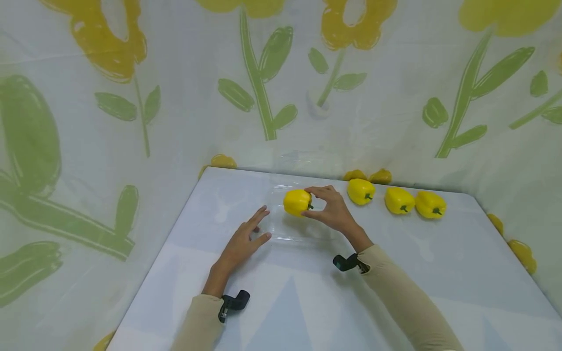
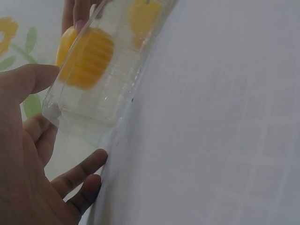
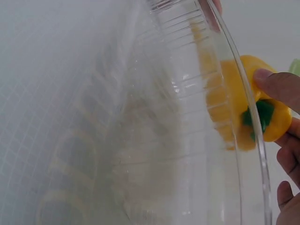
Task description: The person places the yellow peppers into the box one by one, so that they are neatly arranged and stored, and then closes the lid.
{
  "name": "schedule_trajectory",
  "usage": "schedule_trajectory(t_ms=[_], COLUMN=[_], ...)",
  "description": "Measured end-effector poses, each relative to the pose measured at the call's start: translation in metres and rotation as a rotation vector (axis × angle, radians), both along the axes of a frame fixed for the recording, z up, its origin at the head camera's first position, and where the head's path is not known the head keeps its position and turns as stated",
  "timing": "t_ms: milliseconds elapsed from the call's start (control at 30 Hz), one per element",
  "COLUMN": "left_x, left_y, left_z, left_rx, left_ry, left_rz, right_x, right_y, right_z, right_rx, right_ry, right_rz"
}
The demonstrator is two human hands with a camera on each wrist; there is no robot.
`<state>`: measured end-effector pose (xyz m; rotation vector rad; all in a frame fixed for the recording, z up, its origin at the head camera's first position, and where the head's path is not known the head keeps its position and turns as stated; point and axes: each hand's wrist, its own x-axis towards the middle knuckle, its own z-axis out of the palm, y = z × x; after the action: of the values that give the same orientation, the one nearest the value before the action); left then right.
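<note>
A yellow bell pepper [image 1: 296, 202] with a green stem is pinched by my right hand [image 1: 312, 202] over a clear plastic tray [image 1: 285, 233] on the white table [image 1: 307, 302]. My left hand [image 1: 263, 223] lies with straight fingers against the tray's left edge. In the left wrist view the tray's ribbed wall [image 2: 101, 101] stands between thumb and fingers [image 2: 77, 176], and the pepper [image 2: 86, 58] shows through it. The right wrist view shows the tray rim [image 3: 243, 117] in front of the pepper [image 3: 279, 117], with my fingertips [image 3: 281, 84] on it.
Three more yellow peppers [image 1: 361, 191] [image 1: 399, 200] [image 1: 430, 204] lie in a row at the back right of the table. Flower-printed cloth [image 1: 263, 97] walls in the table on three sides. Yellow shapes [image 1: 522, 253] sit beyond the right edge.
</note>
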<state>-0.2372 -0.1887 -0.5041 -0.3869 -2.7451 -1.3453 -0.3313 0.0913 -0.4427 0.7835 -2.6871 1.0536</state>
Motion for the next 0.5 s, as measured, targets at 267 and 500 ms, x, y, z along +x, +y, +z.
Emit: schedule_trajectory(t_ms=[267, 500], left_x=[0.0, -0.001], left_y=[0.001, 0.003], left_z=[-0.001, -0.001], left_rx=[-0.017, -0.019], left_ry=[-0.009, -0.023], left_rz=[0.014, 0.024], right_x=[-0.001, -0.007], right_y=[-0.01, -0.019], right_z=[-0.002, -0.006], right_rx=[0.021, 0.029], right_ry=[-0.044, -0.046], right_rz=[-0.013, 0.005])
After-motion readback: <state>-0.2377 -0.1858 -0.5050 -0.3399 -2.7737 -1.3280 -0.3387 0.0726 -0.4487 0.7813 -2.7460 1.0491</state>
